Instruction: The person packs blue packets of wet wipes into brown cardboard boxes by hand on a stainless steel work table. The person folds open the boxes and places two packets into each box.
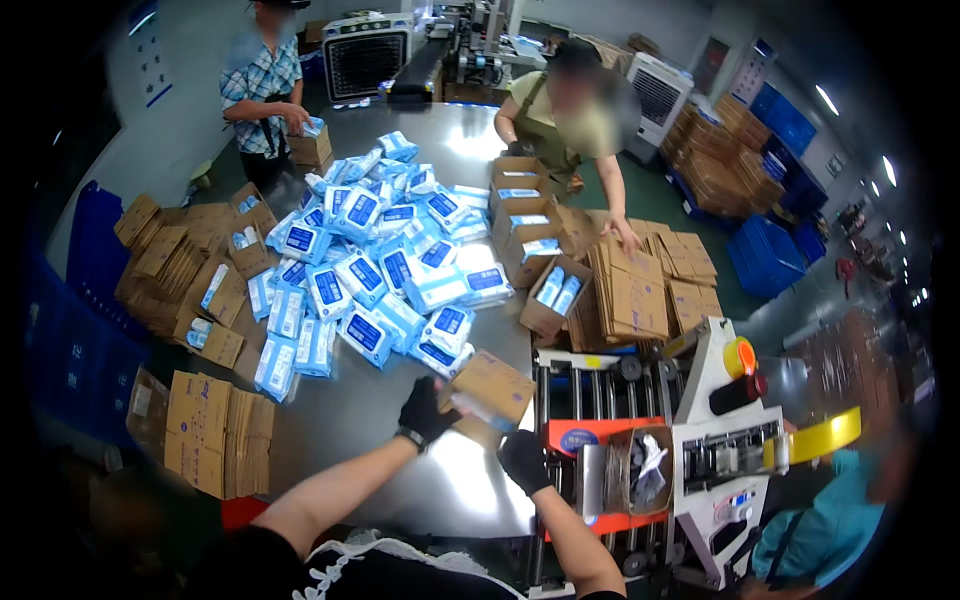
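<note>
A small brown cardboard box is tilted between my hands over the near right part of the metal table. My left hand, in a black glove, is closed at the box's left side. At its near right corner, my right hand, also black-gloved, is closed with curled fingers against the cardboard. A pale, smeared shape shows at the box's near side; its kind is blurred. Beyond my left hand lies a large heap of blue-and-white wipe packs.
Right of my hands stands a roller sealing machine with yellow tape. Filled open boxes line the table's right side, beside flattened cartons. More flattened cartons stand at left. Two co-workers handle boxes across the table.
</note>
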The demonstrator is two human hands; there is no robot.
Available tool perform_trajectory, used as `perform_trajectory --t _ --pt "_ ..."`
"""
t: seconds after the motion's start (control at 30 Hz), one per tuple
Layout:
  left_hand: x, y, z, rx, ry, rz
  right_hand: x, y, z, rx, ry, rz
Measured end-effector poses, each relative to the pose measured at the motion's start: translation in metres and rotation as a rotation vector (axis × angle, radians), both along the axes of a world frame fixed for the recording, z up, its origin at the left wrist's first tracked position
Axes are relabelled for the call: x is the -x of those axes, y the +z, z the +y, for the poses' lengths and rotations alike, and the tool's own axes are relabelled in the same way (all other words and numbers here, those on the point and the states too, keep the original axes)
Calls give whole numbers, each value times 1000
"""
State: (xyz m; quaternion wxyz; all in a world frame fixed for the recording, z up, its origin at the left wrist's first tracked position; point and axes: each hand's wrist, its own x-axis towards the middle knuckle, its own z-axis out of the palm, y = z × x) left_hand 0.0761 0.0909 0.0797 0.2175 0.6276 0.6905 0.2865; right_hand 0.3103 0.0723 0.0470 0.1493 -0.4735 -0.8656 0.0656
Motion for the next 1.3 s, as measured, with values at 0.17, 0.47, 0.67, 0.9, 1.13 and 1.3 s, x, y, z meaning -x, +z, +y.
perform_trajectory --t 0.17,0.47,0.67,0.9,1.13,1.3 --pt "4 -85 28 54 -358 93 -4 2 -43 249 -380 286" --pt "-36 -29 87 -172 -651 665 31 -79 -87 340 -493 520" --pt "-27 -55 97 521 -644 368 44 -75 -84 458 -609 545" --pt "38 -95 -11 1209 -392 65 3 -53 -91 766 156 -257" --pt "80 -94 -114 694 248 -667 42 -27 -53 1037 -358 313" --pt "60 -24 -154 195 -26 -2 86 13 -92 570 -546 631"
